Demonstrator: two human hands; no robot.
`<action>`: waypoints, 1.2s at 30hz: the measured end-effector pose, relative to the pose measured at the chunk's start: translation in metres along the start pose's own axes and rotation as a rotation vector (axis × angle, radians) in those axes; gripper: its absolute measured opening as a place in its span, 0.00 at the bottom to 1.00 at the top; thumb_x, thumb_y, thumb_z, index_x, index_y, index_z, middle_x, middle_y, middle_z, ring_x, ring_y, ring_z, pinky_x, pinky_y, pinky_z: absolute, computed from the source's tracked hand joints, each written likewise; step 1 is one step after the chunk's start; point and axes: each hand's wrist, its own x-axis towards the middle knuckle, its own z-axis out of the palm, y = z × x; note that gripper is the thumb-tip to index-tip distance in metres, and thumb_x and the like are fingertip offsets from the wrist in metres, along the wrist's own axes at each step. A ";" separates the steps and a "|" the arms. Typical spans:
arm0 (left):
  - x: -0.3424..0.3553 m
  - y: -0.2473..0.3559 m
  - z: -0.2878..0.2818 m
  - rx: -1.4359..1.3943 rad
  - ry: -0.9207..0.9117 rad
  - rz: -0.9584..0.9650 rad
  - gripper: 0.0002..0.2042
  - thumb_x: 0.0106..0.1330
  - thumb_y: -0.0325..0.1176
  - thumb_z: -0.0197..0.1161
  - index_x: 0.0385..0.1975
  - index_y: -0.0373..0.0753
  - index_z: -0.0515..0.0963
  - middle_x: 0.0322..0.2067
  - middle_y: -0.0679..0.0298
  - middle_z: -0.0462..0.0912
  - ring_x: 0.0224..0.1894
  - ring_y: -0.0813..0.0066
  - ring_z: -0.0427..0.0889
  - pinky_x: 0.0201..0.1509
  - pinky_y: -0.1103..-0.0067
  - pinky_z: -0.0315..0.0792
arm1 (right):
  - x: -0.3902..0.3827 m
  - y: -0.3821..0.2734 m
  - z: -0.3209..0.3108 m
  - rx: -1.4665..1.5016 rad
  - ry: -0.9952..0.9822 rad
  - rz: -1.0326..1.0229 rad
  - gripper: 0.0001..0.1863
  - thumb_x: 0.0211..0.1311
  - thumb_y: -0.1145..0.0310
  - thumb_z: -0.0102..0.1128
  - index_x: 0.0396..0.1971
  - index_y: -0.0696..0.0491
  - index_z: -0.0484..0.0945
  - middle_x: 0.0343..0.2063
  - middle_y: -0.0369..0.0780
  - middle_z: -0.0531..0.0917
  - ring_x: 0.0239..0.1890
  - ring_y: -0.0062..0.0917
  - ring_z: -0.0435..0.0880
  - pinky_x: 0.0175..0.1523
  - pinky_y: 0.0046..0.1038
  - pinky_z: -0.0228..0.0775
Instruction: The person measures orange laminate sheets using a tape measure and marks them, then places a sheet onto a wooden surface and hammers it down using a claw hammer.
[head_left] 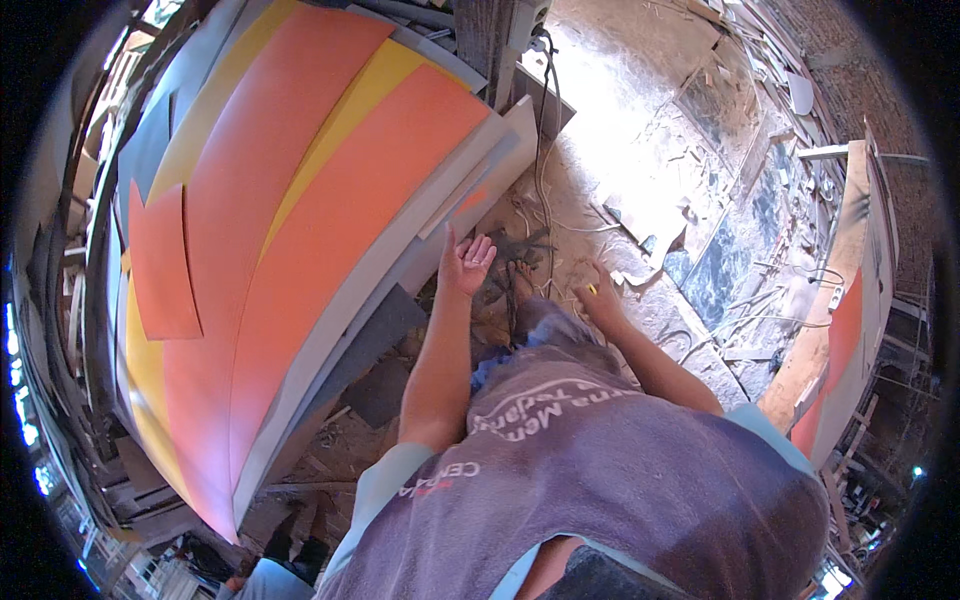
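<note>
Sheets (360, 180), orange and yellow, left of left hand (466, 272), fingers (484, 249) spread, right hand (601, 304), finger state unclear.

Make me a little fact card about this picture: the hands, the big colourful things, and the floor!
Left hand: open, palm showing, nothing in it
Right hand: fingers partly bent; can't tell if it holds anything
Big sheets: orange and yellow, overlapping, on the person's left
Below them: grey sheets
Floor: littered with scraps, very bright further ahead
</note>
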 end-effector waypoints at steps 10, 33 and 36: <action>0.052 0.002 0.042 -0.351 -0.003 0.495 0.24 0.65 0.48 0.65 0.54 0.40 0.71 0.49 0.61 0.77 0.59 0.60 0.73 0.68 0.60 0.63 | 0.047 0.056 -0.055 -0.092 -0.107 0.210 0.30 0.60 0.60 0.61 0.62 0.50 0.68 0.31 0.43 0.80 0.26 0.24 0.78 0.31 0.30 0.73; -0.161 0.011 0.042 1.472 0.429 0.755 0.27 0.58 0.42 0.74 0.50 0.28 0.74 0.48 0.51 0.81 0.48 0.58 0.80 0.53 0.65 0.74 | 0.231 -0.272 0.019 0.495 -0.457 -0.434 0.23 0.58 0.53 0.65 0.42 0.58 0.82 0.34 0.43 0.85 0.36 0.30 0.84 0.40 0.35 0.77; -0.189 0.029 0.064 1.818 0.566 1.650 0.31 0.53 0.43 0.78 0.52 0.28 0.75 0.50 0.50 0.81 0.52 0.57 0.79 0.58 0.66 0.69 | 0.184 -0.351 -0.011 0.257 -0.413 -0.349 0.23 0.59 0.54 0.59 0.36 0.62 0.84 0.32 0.51 0.85 0.38 0.43 0.86 0.46 0.40 0.78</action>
